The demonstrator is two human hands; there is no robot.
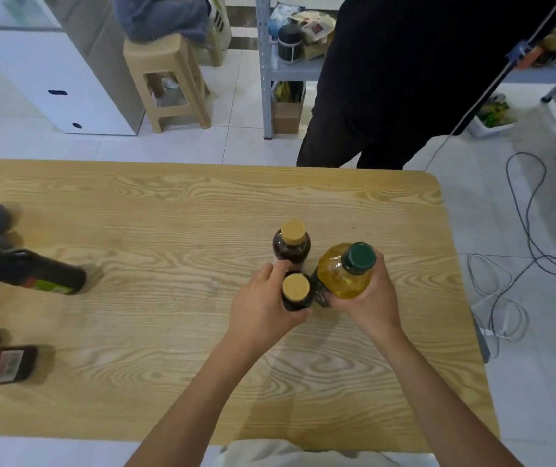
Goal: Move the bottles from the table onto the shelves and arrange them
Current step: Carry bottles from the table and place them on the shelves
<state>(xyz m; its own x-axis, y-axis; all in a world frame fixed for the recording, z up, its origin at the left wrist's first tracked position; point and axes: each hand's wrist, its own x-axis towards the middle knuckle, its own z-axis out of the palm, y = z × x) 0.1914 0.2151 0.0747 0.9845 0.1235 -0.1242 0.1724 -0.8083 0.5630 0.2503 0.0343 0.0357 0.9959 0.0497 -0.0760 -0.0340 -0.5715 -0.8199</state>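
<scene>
My left hand [263, 305] grips a small dark bottle with a tan cap [296, 288] standing on the wooden table [168, 210]. My right hand [369, 298] wraps around a yellow oil bottle with a green cap [347, 271] right beside it. A second small dark bottle with a tan cap [291, 242] stands just behind them, untouched. At the left edge a dark glass bottle [37, 273] and another dark bottle with a red label [0, 365] stand on the table. A grey metal shelf unit [264, 72] stands beyond the table.
A person in black [387, 79] stands at the far side of the table, in front of the shelves. A beige plastic stool [168, 79] and a white cabinet [50, 79] are at the back left. Cables [522, 230] lie on the tiled floor to the right.
</scene>
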